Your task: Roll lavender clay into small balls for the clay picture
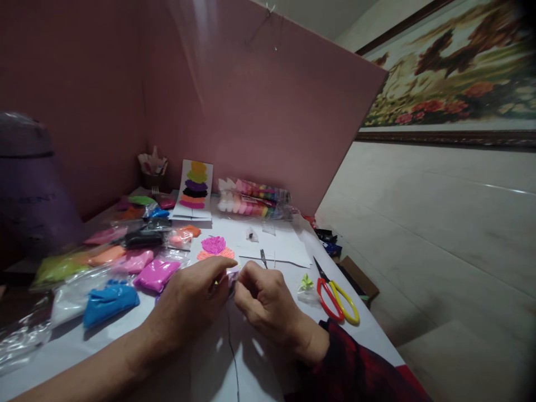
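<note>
My left hand [195, 298] and my right hand [270, 301] meet over the white paper, fingers closed. Both pinch a small pale purple, shiny piece [232, 274] that looks like clear plastic. The fingers hide most of it. Just beyond my hands lies a white card with textured pink clay [214, 244] above orange clay [215, 254]. A thin dark-tipped tool [263, 258] rests past my right hand. Below the hands a dark line [233, 357] runs down the paper.
Scissors [337, 301] with red and yellow handles lie at the right, beside a bag with yellow-green clay [307, 282]. Bagged clay, including a blue pack [111, 302], covers the left. A colour-striped card [193, 190] leans at the back, near packed clay bags [253, 199].
</note>
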Action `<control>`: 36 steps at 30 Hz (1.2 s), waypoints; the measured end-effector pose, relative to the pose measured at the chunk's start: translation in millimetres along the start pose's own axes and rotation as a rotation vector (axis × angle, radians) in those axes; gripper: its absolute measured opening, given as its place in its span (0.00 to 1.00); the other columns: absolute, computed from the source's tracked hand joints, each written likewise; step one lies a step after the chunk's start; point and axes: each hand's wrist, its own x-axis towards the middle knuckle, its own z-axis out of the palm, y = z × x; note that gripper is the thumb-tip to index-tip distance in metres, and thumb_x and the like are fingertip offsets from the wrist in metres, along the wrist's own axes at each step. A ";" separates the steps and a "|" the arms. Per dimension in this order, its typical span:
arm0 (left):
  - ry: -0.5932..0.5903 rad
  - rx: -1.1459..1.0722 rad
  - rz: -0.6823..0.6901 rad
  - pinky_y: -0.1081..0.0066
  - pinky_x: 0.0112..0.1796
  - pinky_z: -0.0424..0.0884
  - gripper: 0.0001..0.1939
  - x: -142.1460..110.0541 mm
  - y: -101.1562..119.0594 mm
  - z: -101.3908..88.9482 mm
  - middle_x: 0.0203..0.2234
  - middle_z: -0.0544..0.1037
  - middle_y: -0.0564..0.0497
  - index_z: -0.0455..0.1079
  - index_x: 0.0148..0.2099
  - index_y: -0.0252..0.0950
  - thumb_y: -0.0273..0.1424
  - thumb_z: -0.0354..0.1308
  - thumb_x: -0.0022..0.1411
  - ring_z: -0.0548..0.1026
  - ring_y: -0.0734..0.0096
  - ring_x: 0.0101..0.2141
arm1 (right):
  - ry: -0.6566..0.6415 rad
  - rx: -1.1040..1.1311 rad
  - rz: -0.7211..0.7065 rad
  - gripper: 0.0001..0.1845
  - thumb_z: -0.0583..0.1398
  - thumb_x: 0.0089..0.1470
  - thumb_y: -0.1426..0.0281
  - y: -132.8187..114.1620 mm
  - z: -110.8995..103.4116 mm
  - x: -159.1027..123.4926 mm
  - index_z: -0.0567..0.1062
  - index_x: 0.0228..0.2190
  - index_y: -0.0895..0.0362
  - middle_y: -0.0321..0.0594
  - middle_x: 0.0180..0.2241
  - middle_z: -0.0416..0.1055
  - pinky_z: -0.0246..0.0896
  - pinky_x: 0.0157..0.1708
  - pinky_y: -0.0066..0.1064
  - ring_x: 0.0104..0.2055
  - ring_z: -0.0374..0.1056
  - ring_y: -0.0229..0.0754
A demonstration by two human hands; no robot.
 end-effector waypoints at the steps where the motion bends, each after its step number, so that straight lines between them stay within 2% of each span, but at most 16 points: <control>1: -0.006 -0.027 0.010 0.73 0.24 0.67 0.12 -0.6 0.7 -0.1 0.26 0.77 0.51 0.71 0.42 0.35 0.24 0.51 0.57 0.71 0.72 0.22 | 0.005 0.000 -0.023 0.09 0.53 0.51 0.75 -0.7 0.2 -0.5 0.58 0.22 0.55 0.27 0.17 0.52 0.44 0.21 0.25 0.18 0.48 0.31; 4: -0.042 -0.114 0.013 0.71 0.29 0.69 0.10 -0.2 5.1 -3.5 0.29 0.78 0.49 0.72 0.40 0.36 0.25 0.49 0.60 0.74 0.69 0.28 | 0.018 -0.016 -0.059 0.08 0.53 0.52 0.75 -4.6 -0.1 -3.5 0.60 0.24 0.55 0.28 0.17 0.53 0.45 0.21 0.26 0.18 0.49 0.32; 7: -0.034 -0.251 -0.073 0.71 0.30 0.69 0.08 2.7 10.9 -10.5 0.28 0.78 0.50 0.71 0.38 0.36 0.26 0.50 0.61 0.75 0.69 0.29 | 0.054 -0.024 -0.114 0.07 0.53 0.56 0.74 -9.4 -4.7 -5.7 0.65 0.26 0.56 0.33 0.21 0.61 0.52 0.24 0.27 0.22 0.58 0.35; 10: -0.024 -0.506 -0.247 0.72 0.27 0.69 0.07 6.3 15.9 -17.5 0.27 0.76 0.51 0.71 0.37 0.37 0.31 0.52 0.61 0.73 0.70 0.27 | 0.252 -0.059 -0.154 0.04 0.55 0.56 0.72 -11.5 -12.0 -2.9 0.70 0.34 0.57 0.43 0.33 0.68 0.60 0.38 0.33 0.37 0.65 0.43; 12: -0.028 -0.689 -0.370 0.74 0.24 0.68 0.08 8.6 18.0 -20.8 0.24 0.74 0.53 0.71 0.35 0.37 0.34 0.53 0.60 0.71 0.71 0.25 | 0.313 -0.027 -0.100 0.10 0.59 0.53 0.69 -10.4 -15.5 1.4 0.71 0.39 0.58 0.46 0.40 0.68 0.59 0.44 0.37 0.44 0.63 0.46; 13: -0.029 -0.758 -0.418 0.75 0.23 0.67 0.08 9.7 18.7 -22.0 0.23 0.74 0.53 0.71 0.34 0.37 0.35 0.54 0.59 0.70 0.72 0.24 | 0.266 0.022 -0.043 0.11 0.60 0.52 0.67 -9.3 -16.2 3.5 0.71 0.38 0.59 0.45 0.38 0.68 0.60 0.42 0.36 0.42 0.64 0.45; 15: -0.036 -0.837 -0.483 0.76 0.23 0.67 0.08 12.0 19.3 -23.9 0.22 0.73 0.54 0.72 0.32 0.36 0.36 0.57 0.57 0.70 0.73 0.23 | 0.098 0.140 0.088 0.09 0.61 0.52 0.65 -6.6 -15.7 6.6 0.73 0.31 0.58 0.37 0.28 0.68 0.59 0.31 0.30 0.30 0.63 0.39; 17: -0.056 -0.874 -0.536 0.76 0.23 0.66 0.09 14.3 19.2 -25.1 0.22 0.73 0.54 0.72 0.31 0.35 0.37 0.58 0.56 0.70 0.74 0.23 | -0.008 0.199 0.177 0.13 0.59 0.54 0.63 -4.2 -13.7 7.6 0.71 0.23 0.58 0.31 0.19 0.61 0.52 0.23 0.26 0.22 0.55 0.34; 21: -0.087 -0.906 -0.620 0.75 0.26 0.68 0.09 18.2 17.5 -25.3 0.24 0.76 0.53 0.74 0.32 0.36 0.37 0.60 0.54 0.72 0.72 0.26 | -0.020 0.217 0.180 0.15 0.58 0.55 0.63 -1.6 -10.6 6.4 0.69 0.22 0.59 0.30 0.18 0.56 0.46 0.22 0.25 0.21 0.50 0.32; 26: -0.080 -0.899 -0.601 0.72 0.31 0.70 0.08 19.8 13.7 -26.2 0.28 0.78 0.52 0.76 0.35 0.38 0.34 0.62 0.51 0.74 0.68 0.31 | -0.043 0.210 0.113 0.13 0.57 0.56 0.66 -1.6 -12.2 6.9 0.69 0.22 0.59 0.31 0.20 0.58 0.48 0.24 0.25 0.22 0.53 0.32; 36: -0.224 -0.946 -0.551 0.76 0.24 0.62 0.07 18.1 8.9 -26.6 0.23 0.70 0.55 0.71 0.30 0.35 0.33 0.61 0.52 0.66 0.75 0.24 | -0.117 0.220 0.115 0.10 0.56 0.55 0.68 -3.5 -13.6 6.1 0.69 0.24 0.58 0.32 0.21 0.62 0.51 0.26 0.25 0.24 0.57 0.34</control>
